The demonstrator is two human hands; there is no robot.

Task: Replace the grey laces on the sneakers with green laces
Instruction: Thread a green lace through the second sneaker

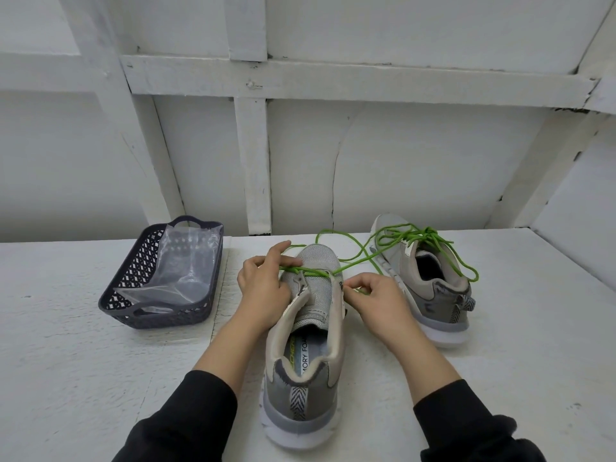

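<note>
A person seated at a white table [100,378] threads a green lace [313,271] through the lowest eyelets of a grey sneaker [306,371], which stands in front of them with its heel toward the body and its tongue laid open. The left hand [263,285] pinches the lace at the shoe's left edge, thumb and fingers curled over it. The right hand [380,298] nips the other run of lace just beside the right-hand eyelet row. The slack trails off across the table toward the second sneaker [443,295], which sits back and to the right and already carries a loose tangle of green cord [430,235] on top. No grey lace can be seen. A dark plastic basket [126,285] holding a clear bag [186,268] stands well apart on the left. The lace looks thin, round and limp, so it is likely to slide and kink rather than push. It would be best taken close to its stiff tip and fed from there. The shoe appears light with a soft mesh upper, so it probably needs steadying by the eyelet band while the cord is drawn through.
</note>
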